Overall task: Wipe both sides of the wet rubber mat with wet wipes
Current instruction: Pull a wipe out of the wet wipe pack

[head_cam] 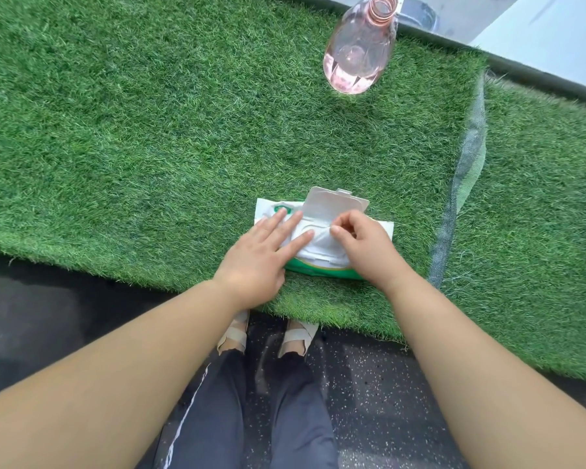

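Observation:
A white and green pack of wet wipes (322, 269) lies on a green artificial-grass mat (183, 130), with its white flip lid (332, 204) standing open. My left hand (261, 255) presses flat on the pack's left side with straight fingers. My right hand (362, 245) pinches a white wet wipe (322, 243) that sticks out of the pack's opening. The mat's underside is hidden.
A clear pink bottle (359, 52) without a cap stands on the mat at the back right. A second grass piece (538, 231) lies to the right with a grey folded edge (457, 204). Dark speckled floor (379, 401) and my feet are in front.

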Action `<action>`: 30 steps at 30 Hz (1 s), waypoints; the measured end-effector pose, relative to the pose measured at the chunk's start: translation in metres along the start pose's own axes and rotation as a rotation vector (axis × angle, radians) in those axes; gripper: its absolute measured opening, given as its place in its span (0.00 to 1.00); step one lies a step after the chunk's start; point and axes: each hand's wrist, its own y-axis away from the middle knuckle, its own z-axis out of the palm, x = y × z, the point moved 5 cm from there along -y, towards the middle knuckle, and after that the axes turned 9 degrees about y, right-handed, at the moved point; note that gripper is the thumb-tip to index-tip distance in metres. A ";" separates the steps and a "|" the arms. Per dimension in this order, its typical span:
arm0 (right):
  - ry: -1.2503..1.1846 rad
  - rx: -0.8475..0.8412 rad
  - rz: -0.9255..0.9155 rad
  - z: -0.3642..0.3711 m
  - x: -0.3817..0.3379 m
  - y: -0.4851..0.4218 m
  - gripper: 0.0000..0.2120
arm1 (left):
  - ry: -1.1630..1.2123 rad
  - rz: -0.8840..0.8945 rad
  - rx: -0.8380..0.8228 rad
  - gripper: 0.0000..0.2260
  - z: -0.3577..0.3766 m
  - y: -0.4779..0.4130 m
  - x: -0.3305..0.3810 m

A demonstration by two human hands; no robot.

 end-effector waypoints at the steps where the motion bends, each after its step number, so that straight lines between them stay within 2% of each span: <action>1: 0.084 0.013 -0.047 0.001 -0.003 0.000 0.04 | -0.005 0.000 -0.004 0.35 0.001 0.000 0.000; 3: 0.283 0.046 -0.145 0.003 -0.012 -0.001 0.08 | -0.001 -0.012 -0.004 0.35 0.003 0.000 0.001; 5: 0.410 0.074 -0.217 0.004 -0.018 -0.002 0.07 | 0.008 -0.021 0.001 0.36 0.004 0.001 0.002; 7: 0.197 0.088 -0.184 0.000 -0.012 -0.002 0.03 | 0.015 -0.030 0.007 0.36 0.004 0.002 0.000; 9: -0.237 0.094 -0.007 -0.011 0.000 0.001 0.05 | 0.021 -0.041 0.007 0.36 0.003 0.004 -0.001; 10: -0.396 0.095 0.075 -0.015 0.007 0.003 0.07 | 0.022 -0.043 0.008 0.35 0.003 0.004 -0.001; 11: -0.442 0.093 0.126 -0.016 0.013 0.005 0.08 | 0.023 -0.042 0.008 0.35 0.002 0.004 0.000; 12: -0.421 0.084 0.142 -0.016 0.015 0.007 0.07 | 0.026 -0.043 0.008 0.35 0.002 0.004 0.002; 14: -0.316 0.084 0.078 -0.016 0.009 0.008 0.05 | 0.033 -0.053 0.007 0.34 0.001 0.003 0.005; 15: -0.224 0.089 0.035 -0.015 0.005 0.008 0.06 | 0.033 -0.058 0.007 0.33 0.002 0.003 0.007; 17: 0.114 0.099 -0.087 -0.013 -0.004 0.005 0.12 | 0.029 -0.059 0.002 0.34 0.002 0.003 0.009; 18: 0.232 0.124 -0.116 -0.012 -0.007 0.004 0.10 | 0.027 -0.060 0.000 0.34 0.002 0.003 0.010; 19: 0.210 0.145 -0.089 -0.013 -0.005 0.002 0.05 | 0.026 -0.067 0.001 0.34 0.002 0.002 0.011; 20: 0.056 0.151 -0.015 -0.014 -0.003 0.001 0.01 | 0.029 -0.082 0.006 0.33 0.000 0.001 0.012; 23: -0.630 0.189 0.196 -0.017 0.007 0.006 0.06 | 0.028 -0.138 0.020 0.30 -0.004 -0.004 0.014; 24: -0.774 0.223 0.257 -0.018 0.010 0.009 0.06 | 0.018 -0.137 0.019 0.31 -0.004 -0.006 0.015; 25: -0.820 0.261 0.296 -0.019 0.012 0.012 0.06 | 0.010 -0.128 0.015 0.31 -0.004 -0.007 0.017; 26: -0.754 0.301 0.280 -0.020 0.012 0.014 0.05 | 0.010 -0.118 0.012 0.31 -0.003 -0.008 0.020; 28: -0.352 0.310 0.128 -0.026 0.004 0.018 0.03 | 0.022 -0.105 0.006 0.31 -0.002 -0.008 0.021; 30: 0.068 0.289 -0.028 -0.027 -0.001 0.017 0.09 | 0.045 -0.109 0.004 0.30 -0.001 -0.006 0.021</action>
